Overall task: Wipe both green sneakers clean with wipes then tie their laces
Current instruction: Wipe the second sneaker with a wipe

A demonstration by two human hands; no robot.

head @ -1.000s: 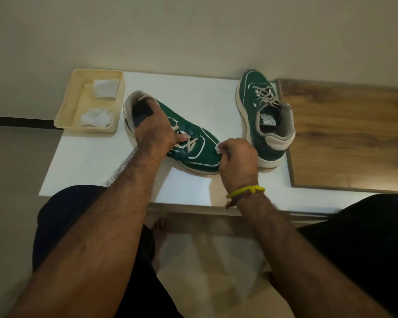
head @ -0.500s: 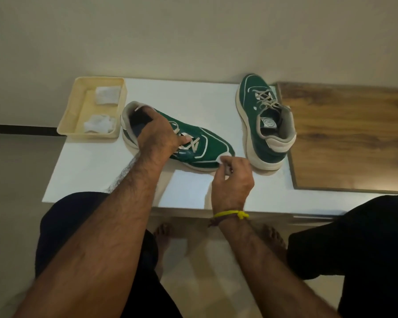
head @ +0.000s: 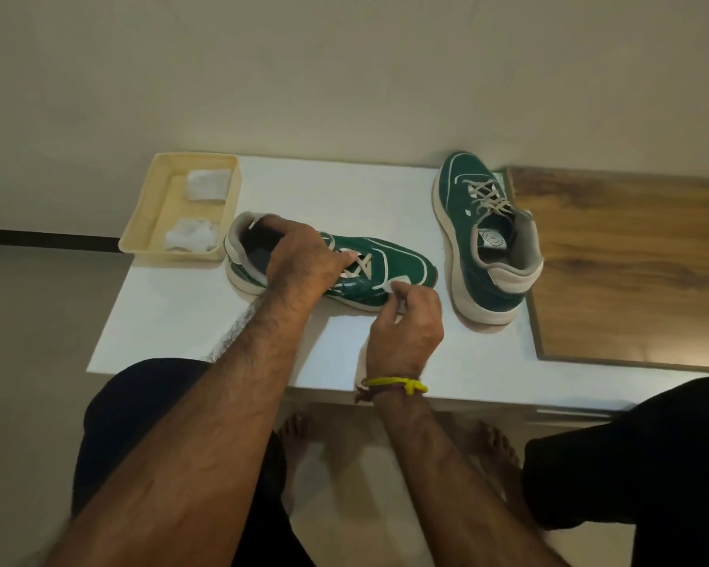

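A green sneaker (head: 398, 259) with a white sole lies across the white table (head: 344, 190), toe pointing right. My left hand (head: 303, 259) grips it over the tongue and collar. My right hand (head: 406, 321) pinches a small white wipe (head: 393, 287) against the sneaker's near side by the toe. The second green sneaker (head: 484, 239) stands to the right, toe away from me, laces loose.
A cream tray (head: 148, 214) with two white wipes (head: 205, 184) sits at the table's left back corner. A wooden board (head: 631, 263) covers the table's right part. My knees and bare feet are below the near edge.
The held sneaker has been lowered and turned toe-right. My right hand with the wipe slid from the toe tip back along the near side.
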